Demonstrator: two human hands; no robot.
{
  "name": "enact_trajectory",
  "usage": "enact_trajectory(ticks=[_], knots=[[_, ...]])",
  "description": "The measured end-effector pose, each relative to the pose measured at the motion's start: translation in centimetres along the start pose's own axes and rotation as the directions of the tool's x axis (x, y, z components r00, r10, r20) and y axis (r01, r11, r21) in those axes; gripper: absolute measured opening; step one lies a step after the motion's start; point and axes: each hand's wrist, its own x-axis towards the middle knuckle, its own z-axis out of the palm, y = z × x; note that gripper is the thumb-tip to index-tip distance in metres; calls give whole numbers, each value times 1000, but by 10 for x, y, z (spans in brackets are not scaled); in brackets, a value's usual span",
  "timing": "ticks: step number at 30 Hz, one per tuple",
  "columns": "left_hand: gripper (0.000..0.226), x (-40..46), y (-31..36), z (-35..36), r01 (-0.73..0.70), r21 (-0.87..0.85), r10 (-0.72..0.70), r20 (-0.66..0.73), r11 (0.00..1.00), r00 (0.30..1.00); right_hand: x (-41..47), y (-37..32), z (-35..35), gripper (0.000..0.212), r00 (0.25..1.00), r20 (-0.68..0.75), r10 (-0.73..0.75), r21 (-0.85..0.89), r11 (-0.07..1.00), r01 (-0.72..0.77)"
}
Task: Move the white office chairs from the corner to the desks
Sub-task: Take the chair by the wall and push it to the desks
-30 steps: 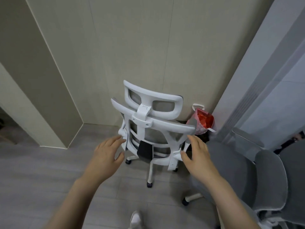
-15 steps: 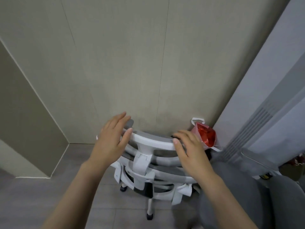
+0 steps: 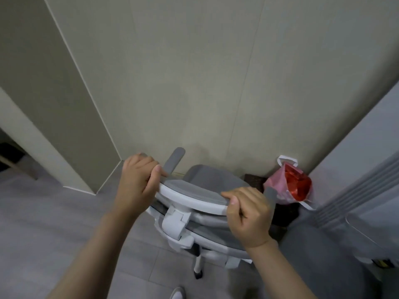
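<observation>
A white office chair (image 3: 192, 199) with grey mesh stands in the corner against the beige wall, its back toward me. My left hand (image 3: 136, 186) grips the left end of its white headrest, fingers curled over the top edge. My right hand (image 3: 248, 214) grips the right end of the same headrest, thumb on the rim. The grey seat and a grey armrest (image 3: 176, 158) show beyond the headrest. The chair's base is mostly hidden; one white leg with a black caster (image 3: 198, 274) shows below.
A pink plastic bag (image 3: 289, 186) with red contents sits on the floor in the corner, right of the chair. Another grey chair (image 3: 323, 266) is close at the lower right. A wall pillar (image 3: 49, 126) juts out at left. Grey floor lies to the left.
Both hands went from hovering open over the headrest to curling around its ends. The view has come closer and looks more steeply down on the chair.
</observation>
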Motion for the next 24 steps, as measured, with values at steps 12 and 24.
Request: enact_trajectory(ticks=[12,24], knots=[[31,-117,37,-64,270,175,-239,-176,947,955,-17,-41,15,43,995,90,-50,342,940,16],[41,-278,44,-180,568,206,-442,-442,797,780,-50,-173,74,47,923,251,-291,641,765,67]])
